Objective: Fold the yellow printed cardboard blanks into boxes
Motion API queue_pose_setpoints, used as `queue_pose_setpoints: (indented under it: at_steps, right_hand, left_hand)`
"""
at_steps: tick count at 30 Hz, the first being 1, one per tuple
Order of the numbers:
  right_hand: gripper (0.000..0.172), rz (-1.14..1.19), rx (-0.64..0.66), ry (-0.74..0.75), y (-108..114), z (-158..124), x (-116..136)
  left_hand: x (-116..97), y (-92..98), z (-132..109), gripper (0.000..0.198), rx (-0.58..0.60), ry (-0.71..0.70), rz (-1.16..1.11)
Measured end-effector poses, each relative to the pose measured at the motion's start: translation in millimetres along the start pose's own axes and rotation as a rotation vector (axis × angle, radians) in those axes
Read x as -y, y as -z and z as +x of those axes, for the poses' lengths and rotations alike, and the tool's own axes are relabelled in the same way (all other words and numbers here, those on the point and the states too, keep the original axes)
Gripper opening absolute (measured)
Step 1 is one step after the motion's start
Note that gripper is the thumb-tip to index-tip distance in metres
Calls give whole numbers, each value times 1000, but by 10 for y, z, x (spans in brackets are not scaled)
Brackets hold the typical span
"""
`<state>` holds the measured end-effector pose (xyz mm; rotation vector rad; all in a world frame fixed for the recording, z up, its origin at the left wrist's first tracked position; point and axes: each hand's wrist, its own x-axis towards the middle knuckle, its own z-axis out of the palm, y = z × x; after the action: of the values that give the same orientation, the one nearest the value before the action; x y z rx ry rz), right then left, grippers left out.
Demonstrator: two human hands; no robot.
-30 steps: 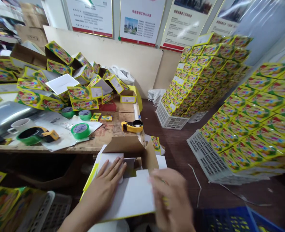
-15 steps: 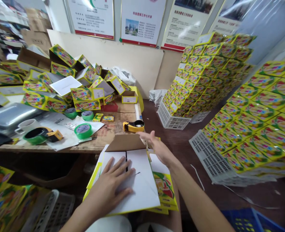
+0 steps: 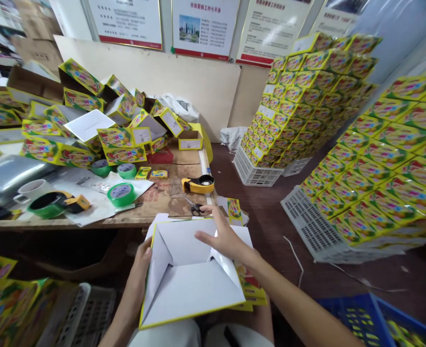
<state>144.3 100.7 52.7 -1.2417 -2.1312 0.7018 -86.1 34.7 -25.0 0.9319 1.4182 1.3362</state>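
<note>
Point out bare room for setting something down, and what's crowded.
On the table, one bare patch lies between the white sheet and the scissors, another between the right-hand tape dispenser and the small open carton behind it. Bare floor parts the near carton stack from the far one. Crowded: the table's left, with cartons, tape rolls and a mug.

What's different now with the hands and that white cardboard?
The left hand moved from flat on top of the white cardboard carton to its left side, gripping it. The right hand now spreads over its far right corner. The carton's top, nearly flat half a second ago, now has a sunken middle. Scissors have come into view near that hand. The white mug on the table stayed put.
</note>
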Motion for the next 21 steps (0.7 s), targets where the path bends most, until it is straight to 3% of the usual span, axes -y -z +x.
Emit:
queue_pose_setpoints:
  at_steps: [2, 6, 9, 10, 12, 14, 15, 16, 17, 18, 20, 21]
  right_hand:
    - [69, 21, 53, 6, 50, -41, -48]
    - [83, -156, 163, -41, 23, -135, -95]
    - [84, 22, 128, -11, 106, -176, -113]
    - [80, 156, 77, -7, 188, -187, -127]
    - [71, 458, -114, -36, 417, -203, -180]
    - [64, 672, -332, -96, 656, -197, -269]
    - [59, 693, -411, -135, 741, -177, -322]
    - [55, 659, -456, -172, 785, -143, -372]
    - [52, 589, -472, -204, 779, -96, -414]
    - [50, 501, -470, -227, 721, -38, -441]
    - [48, 359, -441, -227, 463, 91, -439]
    - [45, 316, -410, -200, 285, 154, -414]
  left_hand:
    - [-106, -85, 2, 71, 26, 15, -49]
    - [-295, -232, -46, 78, 115, -9, -33]
    - [-455, -223, -101, 77, 111, 0, -24]
    - [-548, -190, -106, 77, 129, 6, -19]
    - [-852, -109, -62, 77, 276, -2, 23]
    - [-1347, -64, 88, 82, 467, -128, 153]
    - [-1661, -70, 211, 85, 492, -268, 245]
    - [-2002, -97, 364, 90, 436, -456, 353]
    - [-2350, -143, 540, 92, 259, -691, 454]
    - [-2677, -201, 724, 92, -34, -928, 502]
    - [-3156, -332, 1054, 92, -324, -1111, 592]
    - [-3251, -395, 1166, 94, -375, -1147, 662]
